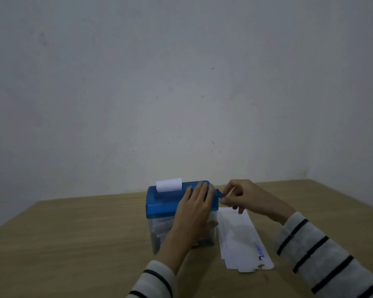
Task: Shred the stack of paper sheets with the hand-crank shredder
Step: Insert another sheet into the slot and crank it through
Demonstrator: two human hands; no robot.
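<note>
The small hand-crank shredder w/ blue plastic lid and clear bin [159, 203] stands on the light wooden table [73, 233], near its far edge. A white paper sheet [169, 185] is seen sticking up from the feed slot at the lid's left end. The left hand [195, 206] is laid flat on the lid's right part, fingers straight, pressing down. The blue crank handle [221, 193] at the shredder's right end is pinched by the right hand [246, 197], fingers curled round it. The stack of white paper sheets [241, 239] lies on the table just right of the shredder, touching or nearly touching its base.

Judged: the shredder is light, hard plastic and prob. slides or tips when cranked, so it is best held down from the top. Sheets are thin, floppy; best taken by a short edge, few at a time.
</note>
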